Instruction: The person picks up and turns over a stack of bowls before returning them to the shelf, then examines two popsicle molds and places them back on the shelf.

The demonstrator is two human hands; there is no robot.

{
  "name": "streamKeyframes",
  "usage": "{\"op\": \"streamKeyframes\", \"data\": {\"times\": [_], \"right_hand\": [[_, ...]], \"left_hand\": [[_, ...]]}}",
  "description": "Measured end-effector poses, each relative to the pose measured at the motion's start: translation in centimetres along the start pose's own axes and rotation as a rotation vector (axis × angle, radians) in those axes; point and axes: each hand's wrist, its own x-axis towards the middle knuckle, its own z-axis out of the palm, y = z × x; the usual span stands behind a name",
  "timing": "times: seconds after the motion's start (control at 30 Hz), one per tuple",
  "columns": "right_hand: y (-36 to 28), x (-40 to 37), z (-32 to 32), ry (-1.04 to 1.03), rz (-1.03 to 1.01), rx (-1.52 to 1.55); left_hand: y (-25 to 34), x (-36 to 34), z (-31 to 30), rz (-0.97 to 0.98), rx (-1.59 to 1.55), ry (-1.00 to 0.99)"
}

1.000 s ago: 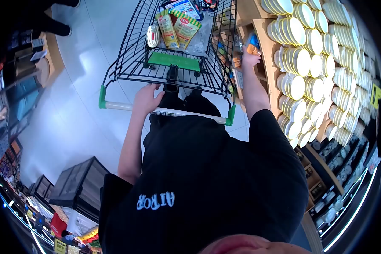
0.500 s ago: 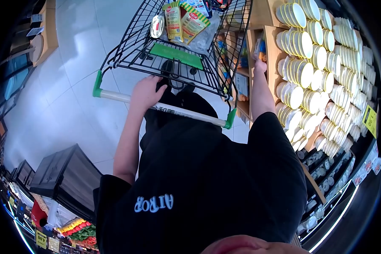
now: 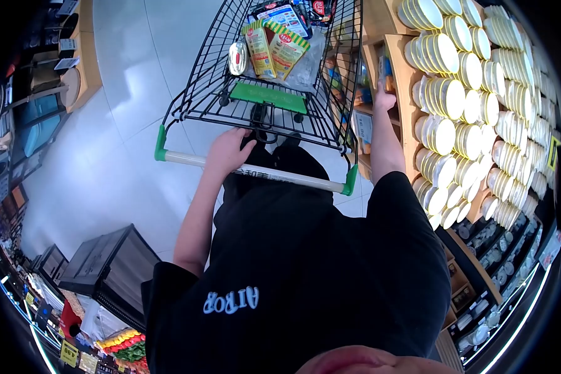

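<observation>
Nudged toward lower right since half a second ago, the shopping cart [image 3: 268,96] fills upper centre, left hand [image 3: 229,151] fingers curled over its handle bar [image 3: 293,176]. Right hand [image 3: 385,101] stays at a shelf packet [image 3: 385,67], grip hidden. The packet is probably light and crinkly, best pinched by its sides.

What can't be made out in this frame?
Head view only.
Right hand: too small to tell whether it grips the shelf packet.
Left hand: covers the cart handle, grip hidden.
Cart packets: labels too small.
Cart: front cut off by top edge.
</observation>
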Motion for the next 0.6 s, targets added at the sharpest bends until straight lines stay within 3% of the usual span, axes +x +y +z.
{"op": "streamKeyframes", "data": {"times": [0.07, 0.1, 0.17, 0.23, 0.3, 0.37, 0.43, 0.53, 0.6], "right_hand": [[0.3, -1.6, 0.4, 0.089, -0.028, 0.084], [0.2, -2.5, 0.2, 0.017, 0.085, 0.116], [3.2, -2.9, 2.2, 0.008, -0.067, 0.135], [1.8, -6.1, -1.2, -0.547, 0.137, 0.421], [-1.1, -11.2, -6.9, -0.836, 0.126, 0.445], [-2.0, -15.0, -10.6, -0.797, 0.143, 0.468], [-0.5, -17.8, -12.4, -0.775, -0.019, 0.526], [0.8, -22.7, -15.2, -0.541, -0.466, 0.006], [-0.2, -26.6, -17.4, -0.303, -0.682, -0.329]], "left_hand": [[-0.1, -0.1, 0.2, 0.039, -0.010, -0.001], [0.0, -0.2, 0.4, 0.044, -0.017, -0.010], [0.1, -0.2, 0.4, 0.060, -0.029, -0.030], [0.6, -0.3, 0.2, 0.091, -0.027, -0.031], [-0.4, -0.2, 0.9, 0.193, -0.043, -0.063], [0.2, -0.4, 0.4, 0.206, -0.044, -0.140], [0.6, -0.3, -0.4, 0.360, -0.127, -0.120], [3.0, 0.6, -4.2, 0.361, -0.052, -0.237], [3.5, 2.4, -5.1, 0.333, -0.167, -0.094]]}}
